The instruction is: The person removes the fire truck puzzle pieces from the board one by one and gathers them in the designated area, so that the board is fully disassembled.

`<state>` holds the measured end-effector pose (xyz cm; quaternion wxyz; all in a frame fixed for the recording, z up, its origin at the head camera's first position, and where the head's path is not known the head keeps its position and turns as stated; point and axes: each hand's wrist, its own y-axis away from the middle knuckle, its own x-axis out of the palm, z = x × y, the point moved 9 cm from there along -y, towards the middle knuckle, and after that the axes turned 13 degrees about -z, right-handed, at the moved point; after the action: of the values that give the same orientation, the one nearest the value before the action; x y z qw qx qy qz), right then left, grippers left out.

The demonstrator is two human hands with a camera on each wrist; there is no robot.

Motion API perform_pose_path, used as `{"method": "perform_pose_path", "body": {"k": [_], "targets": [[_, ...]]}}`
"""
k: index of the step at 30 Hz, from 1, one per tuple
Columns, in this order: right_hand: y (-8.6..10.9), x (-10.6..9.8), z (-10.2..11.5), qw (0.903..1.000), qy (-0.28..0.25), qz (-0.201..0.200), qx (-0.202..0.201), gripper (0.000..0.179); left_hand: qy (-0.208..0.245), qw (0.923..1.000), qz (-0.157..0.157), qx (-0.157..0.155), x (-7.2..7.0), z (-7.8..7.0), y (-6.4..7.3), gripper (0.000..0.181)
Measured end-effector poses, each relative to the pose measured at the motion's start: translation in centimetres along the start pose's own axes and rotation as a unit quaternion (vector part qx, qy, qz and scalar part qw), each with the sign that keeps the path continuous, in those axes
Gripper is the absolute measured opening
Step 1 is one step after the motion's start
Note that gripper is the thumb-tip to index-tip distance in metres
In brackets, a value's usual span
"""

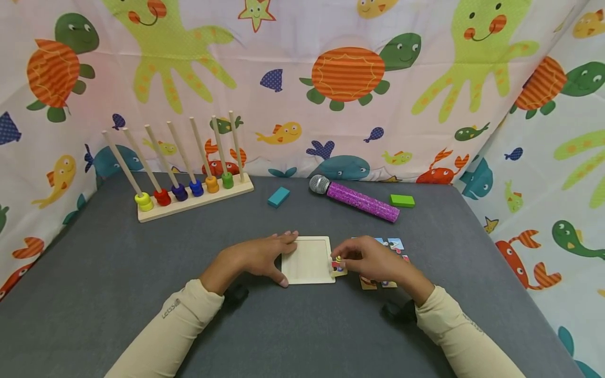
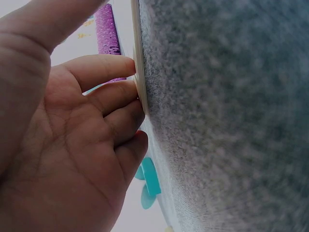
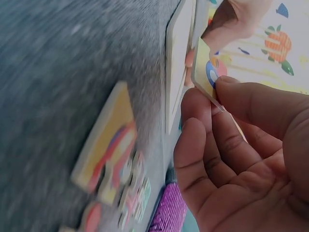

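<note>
A shallow square wooden puzzle tray lies on the grey table, its bare inside facing up. My left hand rests along the tray's left side, fingers spread, with the thumb at the near corner and fingertips at the upper edge. Between thumb and fingers my right hand pinches a puzzle piece, printed yellow, red and blue, held tilted by the tray's right edge. Several loose puzzle pieces lie beneath and beyond the right hand, partly hidden by it; a yellow-and-red piece shows close in the right wrist view.
Behind the tray lie a teal block, a purple glitter microphone and a green block. A wooden peg stand with coloured rings stands at the back left. A sea-animal curtain hangs along the table's back and right.
</note>
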<state>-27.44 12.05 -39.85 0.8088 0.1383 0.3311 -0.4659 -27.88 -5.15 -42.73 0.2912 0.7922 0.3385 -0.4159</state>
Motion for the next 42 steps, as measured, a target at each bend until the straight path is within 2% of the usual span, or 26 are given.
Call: {"method": "perform_pose_path", "body": {"k": [11, 21, 31, 35, 42], "targets": [[1.7, -2.4, -0.8, 0.9998, -0.008, -0.015, 0.005, 0.022, 0.005, 1.0, -0.002, 0.0, -0.1, 0.2, 0.3, 0.093], [3.3, -4.9, -2.2, 0.9988, 0.019, -0.039, 0.023, 0.023, 0.002, 1.0, -0.002, -0.009, 0.0, 0.0, 0.4, 0.092], [5.0, -6.4, -3.4, 0.9989, -0.006, -0.03, 0.035, 0.025, 0.001, 0.9998, 0.001, -0.02, -0.1, 0.0, 0.5, 0.092], [5.9, -7.2, -3.9, 0.9989, -0.009, -0.028, 0.038, 0.026, -0.001, 0.9999, 0.004, -0.013, 0.0, 0.0, 0.3, 0.092], [7.9, -8.2, -6.1, 0.9966, 0.004, -0.012, 0.081, 0.027, -0.005, 0.9999, 0.014, -0.003, 0.5, 0.2, 0.0, 0.093]]}}
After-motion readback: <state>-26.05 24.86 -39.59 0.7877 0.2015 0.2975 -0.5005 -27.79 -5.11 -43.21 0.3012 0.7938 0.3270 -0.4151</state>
